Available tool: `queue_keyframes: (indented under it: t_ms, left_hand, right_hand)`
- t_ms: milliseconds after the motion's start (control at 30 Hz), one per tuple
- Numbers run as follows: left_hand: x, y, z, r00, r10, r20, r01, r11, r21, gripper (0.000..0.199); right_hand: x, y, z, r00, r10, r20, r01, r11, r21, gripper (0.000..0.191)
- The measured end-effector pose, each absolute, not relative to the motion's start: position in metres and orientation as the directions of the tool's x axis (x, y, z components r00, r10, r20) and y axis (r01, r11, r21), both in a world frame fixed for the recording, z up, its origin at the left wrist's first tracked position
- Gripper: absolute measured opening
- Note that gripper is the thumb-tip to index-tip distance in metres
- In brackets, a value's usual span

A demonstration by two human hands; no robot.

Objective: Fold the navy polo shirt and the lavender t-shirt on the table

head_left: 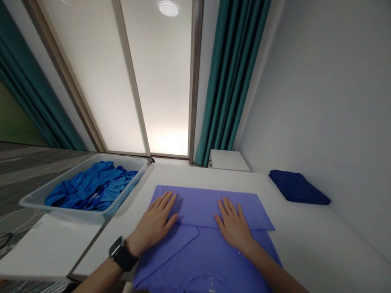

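A purple-blue T-shirt (207, 253) lies partly folded on the white table, its neckline toward me at the near edge. The far end is turned over into a flat band across its width, and a sleeve lies folded in on the left. My left hand (157, 220), with a black watch on the wrist, rests flat on the left part of that band, fingers spread. On the right part my right hand (233, 222) presses down flat, fingers also apart. Neither hand grips the cloth.
To the left, a translucent plastic bin (65, 210) holds a heap of crumpled blue clothes (94, 185). Dark navy folded cloth (298, 187) lies at the table's right, by the wall. A white cabinet (228, 160) stands behind the white table (333, 245), before a teal curtain (234, 75).
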State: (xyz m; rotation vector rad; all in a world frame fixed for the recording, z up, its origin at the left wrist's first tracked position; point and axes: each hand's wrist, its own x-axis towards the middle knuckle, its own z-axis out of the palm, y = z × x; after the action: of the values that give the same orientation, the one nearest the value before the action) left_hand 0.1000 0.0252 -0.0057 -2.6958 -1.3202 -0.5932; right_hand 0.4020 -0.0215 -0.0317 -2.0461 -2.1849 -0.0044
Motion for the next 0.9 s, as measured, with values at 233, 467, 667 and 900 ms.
queue_keyframes:
  t_ms: [233,467,667,900]
  left_hand:
    - [0.114,0.032,-0.038,0.562,0.771,0.300,0.801,-0.598,0.036,0.060]
    - [0.131,0.064,-0.035,0.542,0.784,0.301,0.808,-0.585,0.068,0.059]
    - [0.144,0.088,-0.031,0.522,0.801,0.293,0.823,-0.564,0.074,0.057]
    - [0.142,0.091,-0.026,0.518,0.803,0.294,0.807,-0.573,0.141,0.052]
  right_hand:
    - [0.404,-0.017,-0.027,-0.061,0.995,0.079,0.993,0.069,-0.101,0.063]
    - [0.419,0.017,-0.027,-0.056,0.996,0.069,0.992,0.063,-0.112,0.063]
    - [0.435,0.047,-0.025,-0.082,0.996,0.046,0.990,0.086,-0.108,0.062]
    - [0.439,0.052,-0.029,-0.086,0.995,0.046,0.991,0.090,-0.100,0.063]
